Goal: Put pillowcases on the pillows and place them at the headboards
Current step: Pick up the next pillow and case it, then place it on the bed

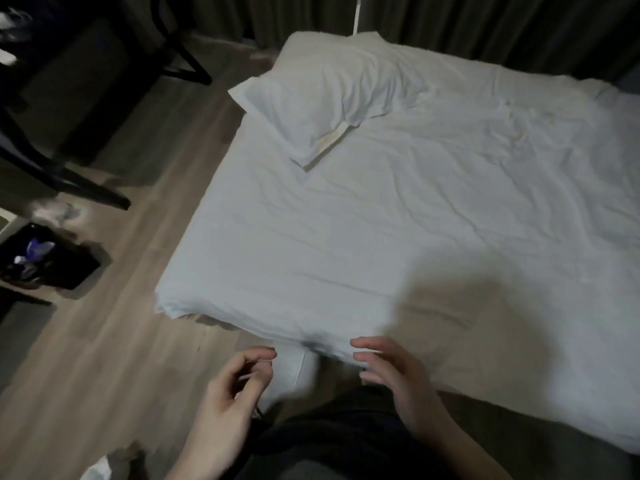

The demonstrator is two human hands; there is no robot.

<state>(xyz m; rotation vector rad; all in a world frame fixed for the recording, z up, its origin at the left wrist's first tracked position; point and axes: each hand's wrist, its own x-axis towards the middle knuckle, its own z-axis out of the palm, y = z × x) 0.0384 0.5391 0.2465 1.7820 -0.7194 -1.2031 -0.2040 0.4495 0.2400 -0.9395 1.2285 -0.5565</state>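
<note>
A white pillow (325, 98) in a white pillowcase lies at the far left corner of the bed (346, 237), overhanging the left edge a little. The pillowcase's open end points toward me and a strip of the inner pillow shows there. My left hand (228, 403) hovers at the bottom centre above the floor, fingers loosely curled, holding nothing. My right hand (394, 375) hovers over the bed's near edge with its fingers spread and relaxed, also holding nothing. Neither hand touches the pillow.
The bed has a wrinkled white sheet. Dark curtains (450, 19) hang behind it. Black chair legs (69, 178) stand on the wooden floor at left, with a dark bin (41, 261) holding rubbish below them. A white shoe (294, 372) shows by the bed's edge.
</note>
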